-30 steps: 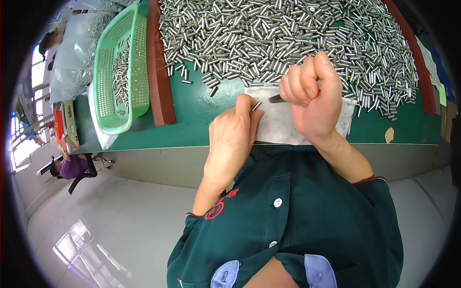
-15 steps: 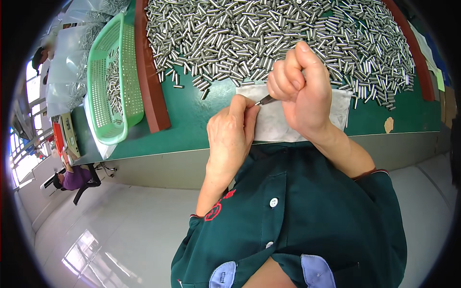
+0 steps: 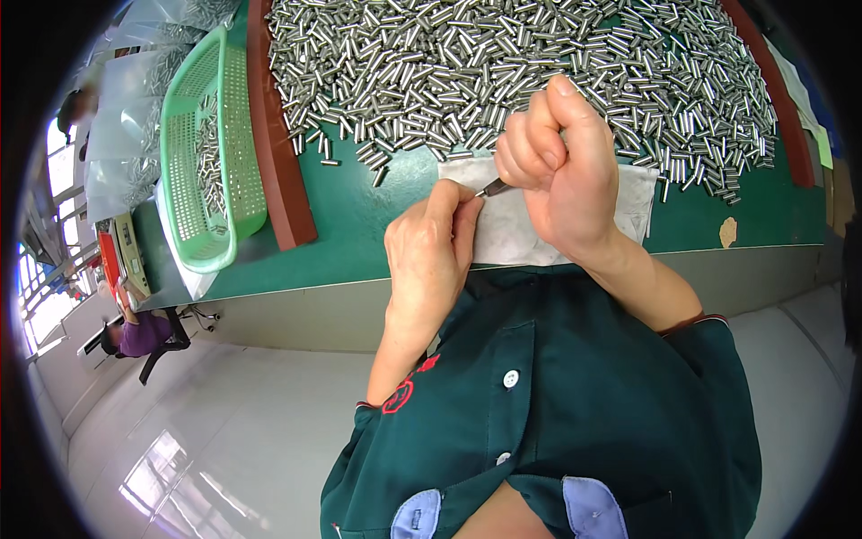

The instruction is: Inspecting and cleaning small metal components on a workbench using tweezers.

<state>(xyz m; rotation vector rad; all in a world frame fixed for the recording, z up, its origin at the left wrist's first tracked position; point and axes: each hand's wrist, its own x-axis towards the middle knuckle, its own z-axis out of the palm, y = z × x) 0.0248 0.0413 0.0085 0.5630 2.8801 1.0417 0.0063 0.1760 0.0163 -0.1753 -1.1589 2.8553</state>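
Note:
My left hand (image 3: 424, 241) is closed in a pinch, thumb against forefinger, over the near edge of the table. What lies between those fingertips is mostly hidden. My right hand (image 3: 573, 175) is curled into a fist around a slim dark tool (image 3: 496, 187), whose narrow bright end meets the left fingertips. Most of the tool is hidden in the fist. Beneath both hands a stained white cloth (image 3: 516, 232) lies on the green tabletop (image 3: 359, 202). Just beyond them spreads a large heap of short shiny metal pins (image 3: 431, 81).
Reddish-brown bars (image 3: 277, 153) border the heap at left and right. A green perforated basket (image 3: 235, 171) with pins stands left of the left bar. Clear plastic bags (image 3: 117, 117) of metal parts sit farther left. A person in purple (image 3: 145, 334) sits in the left background.
The view has shifted very slightly. Both hands keep nearly the same pose, and the tool's end still meets the left fingertips.

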